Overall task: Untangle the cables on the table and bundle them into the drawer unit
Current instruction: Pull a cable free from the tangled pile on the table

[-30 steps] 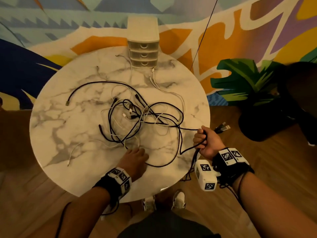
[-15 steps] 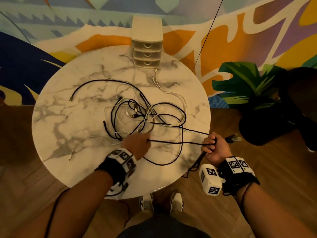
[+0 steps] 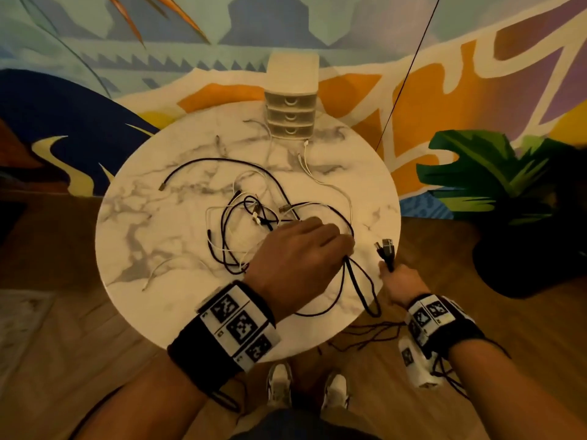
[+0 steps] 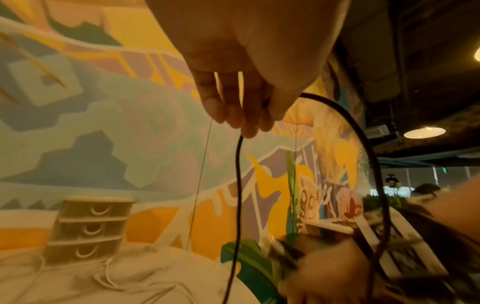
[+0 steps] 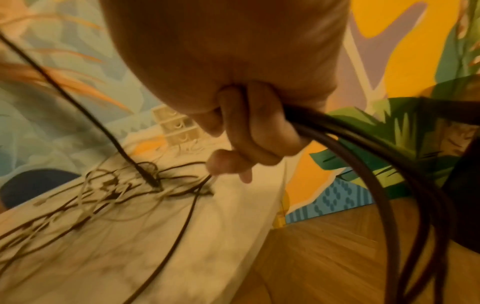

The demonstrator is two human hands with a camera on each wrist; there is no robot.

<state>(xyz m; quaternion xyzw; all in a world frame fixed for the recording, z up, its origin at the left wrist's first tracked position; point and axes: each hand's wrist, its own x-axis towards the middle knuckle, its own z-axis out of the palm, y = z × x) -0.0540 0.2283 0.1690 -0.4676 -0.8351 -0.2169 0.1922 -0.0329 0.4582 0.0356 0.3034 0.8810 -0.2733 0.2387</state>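
Observation:
A tangle of black and white cables [image 3: 251, 223] lies mid-table on the round marble table [image 3: 143, 223]. The beige three-drawer unit [image 3: 291, 112] stands at the far edge, all drawers closed. My left hand [image 3: 343, 249] is raised over the tangle's right side and pinches a black cable [image 3: 355, 281], which loops down from its fingers [image 4: 246, 115]. My right hand [image 3: 392, 274], just off the table's right edge, grips the same black cable's gathered strands [image 5: 363, 156], with the USB plugs [image 3: 386, 249] sticking up. The drawer unit [image 4: 88, 226] and the tangle [image 5: 116, 189] also appear in the wrist views.
A leafy plant [image 3: 495, 179] in a dark pot [image 3: 524, 265] stands on the wooden floor to the right. A painted mural wall is close behind the table. A thin dark cord [image 3: 406, 74] hangs along the wall behind the table. My shoes [image 3: 279, 385] are under the near edge.
My left hand has left the table surface, moved right and taken hold of the black cable next to my right hand. My right hand keeps its grip, its plugs now pointing up.

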